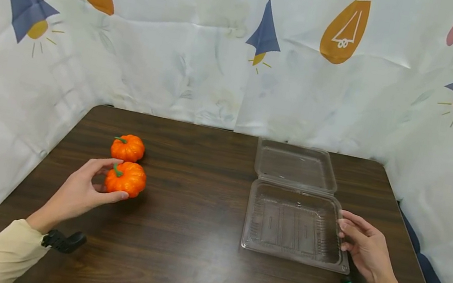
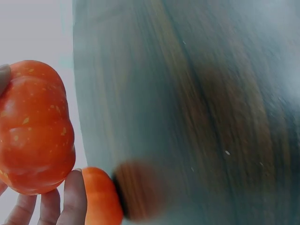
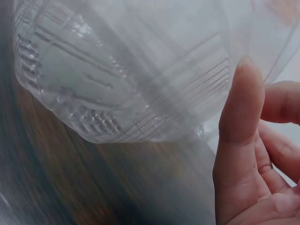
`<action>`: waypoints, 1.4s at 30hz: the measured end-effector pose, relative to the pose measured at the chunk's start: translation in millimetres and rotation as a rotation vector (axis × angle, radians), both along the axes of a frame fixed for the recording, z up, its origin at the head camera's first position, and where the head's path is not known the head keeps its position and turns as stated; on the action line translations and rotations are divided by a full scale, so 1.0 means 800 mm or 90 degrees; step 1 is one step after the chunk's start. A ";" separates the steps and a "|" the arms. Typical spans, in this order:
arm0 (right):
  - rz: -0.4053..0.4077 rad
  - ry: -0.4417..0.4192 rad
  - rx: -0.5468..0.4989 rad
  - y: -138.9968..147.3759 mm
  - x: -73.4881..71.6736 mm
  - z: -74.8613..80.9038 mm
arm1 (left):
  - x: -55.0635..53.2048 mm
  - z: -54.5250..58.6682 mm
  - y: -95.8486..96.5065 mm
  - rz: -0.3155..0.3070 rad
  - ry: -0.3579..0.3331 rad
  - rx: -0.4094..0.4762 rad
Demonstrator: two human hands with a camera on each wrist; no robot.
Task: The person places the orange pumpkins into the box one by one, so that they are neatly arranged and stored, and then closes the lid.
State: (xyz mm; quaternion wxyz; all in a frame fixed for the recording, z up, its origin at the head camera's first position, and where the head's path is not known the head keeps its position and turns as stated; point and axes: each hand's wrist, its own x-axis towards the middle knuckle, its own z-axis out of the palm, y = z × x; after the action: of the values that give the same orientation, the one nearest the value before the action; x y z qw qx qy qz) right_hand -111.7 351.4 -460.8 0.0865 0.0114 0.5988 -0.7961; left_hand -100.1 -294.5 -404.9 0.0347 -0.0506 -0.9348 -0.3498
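My left hand [image 1: 83, 192] grips a small orange pumpkin [image 1: 131, 179] with a green stem, thumb on the near side and fingers on the far side. In the left wrist view this pumpkin [image 2: 35, 129] is held above the table. Just behind it on the table sits a second orange pumpkin [image 1: 129, 148], partly covered by the first in the head view. On the right, my right hand [image 1: 369, 247] pinches the right rim of a clear plastic clamshell container [image 1: 250, 216] between thumb and fingers. Its lid [image 1: 295, 166] lies folded back, and the tray has nothing in it.
The dark wood-grain table [image 1: 190, 216] has bare surface between the pumpkins and the container. A white printed cloth [image 1: 184, 73] hangs behind the table and along both sides. Black straps [image 1: 63, 240] circle both wrists.
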 end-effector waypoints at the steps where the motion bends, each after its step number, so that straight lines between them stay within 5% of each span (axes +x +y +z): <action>1: 0.004 -0.001 0.001 -0.003 0.000 0.000 | -0.001 0.001 0.002 -0.002 -0.001 0.000; 16: 0.032 -0.011 -0.018 -0.042 0.002 0.000 | -0.008 0.019 0.035 -0.058 0.027 0.046; 42: 0.060 -0.029 -0.009 -0.104 -0.005 -0.005 | -0.023 0.033 0.086 -0.141 -0.006 0.066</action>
State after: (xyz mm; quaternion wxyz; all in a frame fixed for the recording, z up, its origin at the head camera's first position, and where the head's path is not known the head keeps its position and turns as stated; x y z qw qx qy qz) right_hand -115.8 268.3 -465.1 0.1377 0.0007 0.5912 -0.7947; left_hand -118.1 -225.5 -378.8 -0.0058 -0.1499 -0.9043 -0.3997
